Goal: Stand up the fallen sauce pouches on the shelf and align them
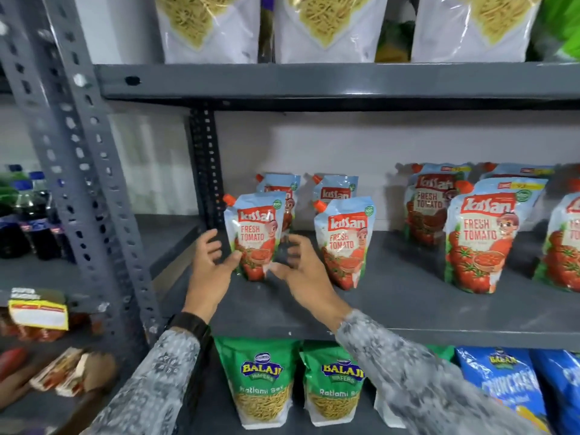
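Observation:
Several Kissan tomato sauce pouches stand upright on the grey middle shelf (408, 312). The front left pouch (255, 237) stands between my two hands. My left hand (212, 268) is open just left of its lower edge, fingers spread, the thumb near or touching it. My right hand (301, 271) is open to its right, blurred, fingers apart and a little off the pouch. A second front pouch (342, 243) stands to the right, with two more pouches (335, 189) behind. Larger pouches (477, 240) stand in a group at the right.
A perforated grey upright (84, 171) rises at the left, another upright (205, 164) at the back. Green Balaji snack bags (260, 384) and blue bags (502, 387) fill the shelf below. White noodle bags (326, 26) sit above. Dark bottles (28, 221) stand far left.

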Demonstrator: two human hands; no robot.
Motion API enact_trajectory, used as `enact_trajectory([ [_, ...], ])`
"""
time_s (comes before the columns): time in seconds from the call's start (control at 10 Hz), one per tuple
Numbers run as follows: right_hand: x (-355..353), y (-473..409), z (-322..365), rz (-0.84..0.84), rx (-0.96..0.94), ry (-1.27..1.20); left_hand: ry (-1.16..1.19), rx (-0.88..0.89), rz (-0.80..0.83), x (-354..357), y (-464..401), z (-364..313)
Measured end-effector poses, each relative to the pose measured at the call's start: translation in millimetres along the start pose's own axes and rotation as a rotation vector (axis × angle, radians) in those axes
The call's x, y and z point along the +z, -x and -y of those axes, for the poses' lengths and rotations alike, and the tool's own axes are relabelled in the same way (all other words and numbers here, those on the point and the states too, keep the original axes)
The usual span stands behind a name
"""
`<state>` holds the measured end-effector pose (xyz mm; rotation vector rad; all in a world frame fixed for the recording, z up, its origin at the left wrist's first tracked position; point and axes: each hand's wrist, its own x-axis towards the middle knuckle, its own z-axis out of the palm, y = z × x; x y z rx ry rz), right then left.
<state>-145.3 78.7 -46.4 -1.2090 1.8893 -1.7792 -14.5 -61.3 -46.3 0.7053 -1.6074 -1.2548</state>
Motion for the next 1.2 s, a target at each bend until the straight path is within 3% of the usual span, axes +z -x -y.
enact_trajectory([
  [0.1,23,-32,-3,-0.026,0.047,-0.134,0.048,-0.034,0.213,0,-13,2],
  [0.2,25,-48,-7,0.049,0.073,-0.159,0.074,-0.077,0.251,1,-21,1],
  [0.4,22,-32,-21,-0.064,0.008,-0.029,0.065,-0.109,0.368,3,-21,-6],
  [1.2,1,6,-10,-0.037,0.026,0.043,0.048,-0.073,0.302,0,5,-6],
])
